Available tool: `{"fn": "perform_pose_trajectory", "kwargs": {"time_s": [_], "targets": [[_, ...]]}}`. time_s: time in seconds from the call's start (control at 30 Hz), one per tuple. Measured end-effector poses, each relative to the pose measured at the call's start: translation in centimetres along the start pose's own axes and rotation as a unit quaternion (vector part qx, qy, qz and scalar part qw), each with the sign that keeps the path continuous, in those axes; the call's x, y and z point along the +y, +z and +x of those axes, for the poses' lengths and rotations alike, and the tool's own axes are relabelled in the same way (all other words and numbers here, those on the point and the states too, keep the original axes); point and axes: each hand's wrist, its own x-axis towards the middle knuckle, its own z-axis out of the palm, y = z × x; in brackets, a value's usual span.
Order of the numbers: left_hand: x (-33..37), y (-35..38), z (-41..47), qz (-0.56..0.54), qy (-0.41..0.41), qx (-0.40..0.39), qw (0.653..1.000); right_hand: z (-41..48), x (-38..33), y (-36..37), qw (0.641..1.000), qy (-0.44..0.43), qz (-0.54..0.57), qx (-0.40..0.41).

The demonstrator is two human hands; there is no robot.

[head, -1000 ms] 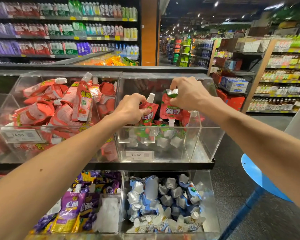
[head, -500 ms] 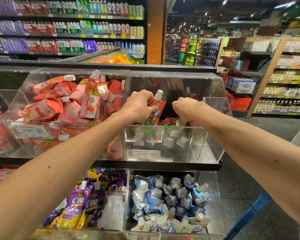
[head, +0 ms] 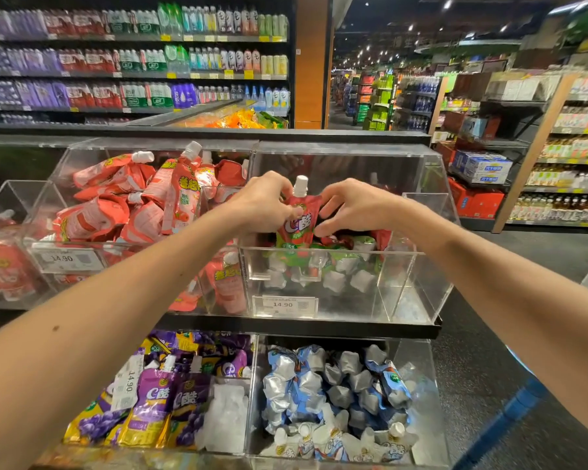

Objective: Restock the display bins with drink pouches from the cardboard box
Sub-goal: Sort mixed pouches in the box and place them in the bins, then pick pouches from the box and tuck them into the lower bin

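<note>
- Head view: both hands meet over the upper right bin (head: 399, 286), holding one red pouch (head: 299, 225) upright. Its white cap is on top and its foot sits just above the pile (head: 340, 262) inside.
- Left hand (head: 263, 206) curls its fingers round the pouch's left edge, thumb on the printed front. This looks like the carrying grip.
- Right hand (head: 353, 208) is loosely spread, fingertips (head: 325, 199) touching the pouch's right edge and shoulder without closing round it. I judge it steadies and squares the pouch so the label faces the aisle.
- The bin is only partly filled. The pile lies low toward the back, and bare acrylic shows near the price tag (head: 283, 304). That likely explains why the pouch is stood near the front.
- Left bin (head: 65, 164) is heaped with orange-red pouches (head: 123, 212). Lower bins (head: 418, 364) hold purple pouches (head: 157, 401) and blue pouches (head: 336, 385), so the walls keep the flavours apart.
- The cardboard box is out of view, so the stock left in it cannot be told.
- Next, I judge, the pouch wants lowering and leaning on the pile, with the left hand letting go last so it does not topple.
</note>
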Motion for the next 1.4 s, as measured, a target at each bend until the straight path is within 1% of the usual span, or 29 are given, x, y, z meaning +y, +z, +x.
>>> {"fn": "perform_pose_trajectory", "kwargs": {"time_s": [0.03, 0.07, 0.1, 0.17, 0.23, 0.37, 0.47, 0.53, 0.63, 0.7, 0.8, 0.87, 0.93, 1.0, 1.03, 1.1, 1.13, 1.2, 1.27, 1.33, 1.37, 1.4], "targets": [[-0.1, -0.3, 0.0, -0.010, 0.002, -0.020, 1.000, -0.3, -0.5, 0.2, 0.995, -0.007, 0.089, -0.035], [-0.1, -0.6, 0.0, -0.001, 0.010, -0.039, 0.999, -0.3, -0.7, 0.6, 0.993, -0.019, 0.110, -0.050], [-0.1, -0.7, -0.1, 0.022, 0.017, -0.055, 0.998, -0.1, -0.8, 1.2, 0.995, -0.031, 0.087, -0.043], [0.2, -0.6, -0.6, 0.067, 0.038, -0.073, 0.994, 0.6, -0.9, 2.5, 0.998, -0.058, -0.006, -0.031], [0.2, -0.2, -1.0, 0.094, 0.064, -0.077, 0.991, 1.1, -1.1, 3.4, 0.995, -0.062, -0.051, -0.051], [-0.1, 0.3, -0.8, 0.189, 0.089, -0.080, 0.975, 1.7, -1.4, 3.5, 0.988, -0.028, -0.028, -0.151], [0.1, 0.5, -0.6, 0.268, 0.092, -0.083, 0.956, 2.8, -1.7, 4.5, 0.983, -0.021, 0.003, -0.180], [0.3, 0.7, -0.5, 0.296, 0.094, -0.093, 0.946, 3.6, -1.6, 5.4, 0.980, -0.020, 0.021, -0.197], [0.7, 0.9, -0.2, 0.332, 0.097, -0.110, 0.932, 3.8, -1.7, 5.6, 0.979, -0.025, 0.014, -0.202], [1.0, 0.9, 0.0, 0.350, 0.088, -0.143, 0.921, 3.9, -1.5, 5.5, 0.978, -0.019, 0.026, -0.208], [1.5, 0.9, 0.2, 0.360, 0.056, -0.199, 0.910, 3.7, -1.4, 5.6, 0.968, 0.012, 0.047, -0.245], [1.7, 0.8, 0.1, 0.362, 0.034, -0.213, 0.907, 3.1, -1.6, 4.9, 0.969, 0.018, 0.030, -0.245], [1.7, 0.6, 0.1, 0.361, 0.016, -0.210, 0.908, 2.2, -1.7, 3.6, 0.975, 0.022, 0.011, -0.222], [1.8, 0.3, -0.2, 0.331, -0.005, -0.203, 0.922, 1.2, -1.4, 2.3, 0.982, 0.033, 0.029, -0.183], [1.9, 0.0, -0.5, 0.310, -0.010, -0.191, 0.931, 0.5, -1.3, 1.9, 0.988, 0.029, 0.038, -0.144], [2.0, -0.4, -1.5, 0.284, -0.013, -0.149, 0.947, -0.9, -1.0, 1.5, 0.997, -0.008, 0.070, -0.038], [2.1, -0.2, -2.2, 0.271, -0.014, -0.112, 0.956, -1.8, -0.8, 1.6, 0.996, -0.040, 0.080, 0.020], [1.8, 0.0, -4.1, 0.242, -0.006, -0.016, 0.970, -4.1, -1.1, 2.2, 0.982, -0.110, 0.088, 0.124], [1.5, 1.3, -6.7, 0.172, 0.039, 0.108, 0.978, -7.4, -1.0, 3.7, 0.953, -0.176, 0.099, 0.224], [1.5, 3.3, -10.0, 0.069, 0.094, 0.239, 0.964, -11.2, -0.2, 5.9, 0.916, -0.226, 0.101, 0.315], [1.8, 4.6, -11.9, 0.020, 0.110, 0.284, 0.952, -13.4, 0.4, 7.4, 0.906, -0.234, 0.107, 0.337], [2.0, 6.3, -13.6, -0.025, 0.121, 0.305, 0.944, -15.7, 1.3, 9.0, 0.905, -0.222, 0.123, 0.340]]}}
